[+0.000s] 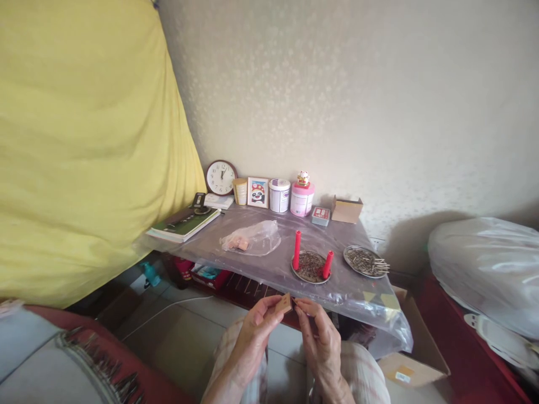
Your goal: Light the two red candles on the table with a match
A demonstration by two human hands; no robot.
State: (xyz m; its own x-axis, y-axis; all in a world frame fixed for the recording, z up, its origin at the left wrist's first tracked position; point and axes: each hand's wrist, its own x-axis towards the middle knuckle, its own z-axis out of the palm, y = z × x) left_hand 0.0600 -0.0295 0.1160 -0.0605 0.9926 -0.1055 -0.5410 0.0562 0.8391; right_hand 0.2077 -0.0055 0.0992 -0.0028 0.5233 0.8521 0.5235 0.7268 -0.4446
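Block (284, 304), small, tan and marked with dark spots, is projecting from the grasp of the left hand (257, 324), just short of the near edge of a table (261, 265). The left hand is pinching it between thumb and fingers; the visible part is slanting toward the right hand (320, 328), the remainder being hidden, so the long axis cannot be told with certainty. The right hand is holding at its fingertips what appears to be a small dark piece (293, 303), too slight to identify. This piece is lying immediately to the right of the block; whether the two are touching cannot be told. The right fingertips are thus facing the block's free end from close by. Both hands are hanging over the lap, with knees (360, 365) standing on either side and tiled floor (282, 367) showing between. Beyond the table's edge, a round plate (303, 280) is bearing two red sticks (297, 250); a second plate (352, 269) is lying farther right, and a transparent bag (263, 235) farther left.
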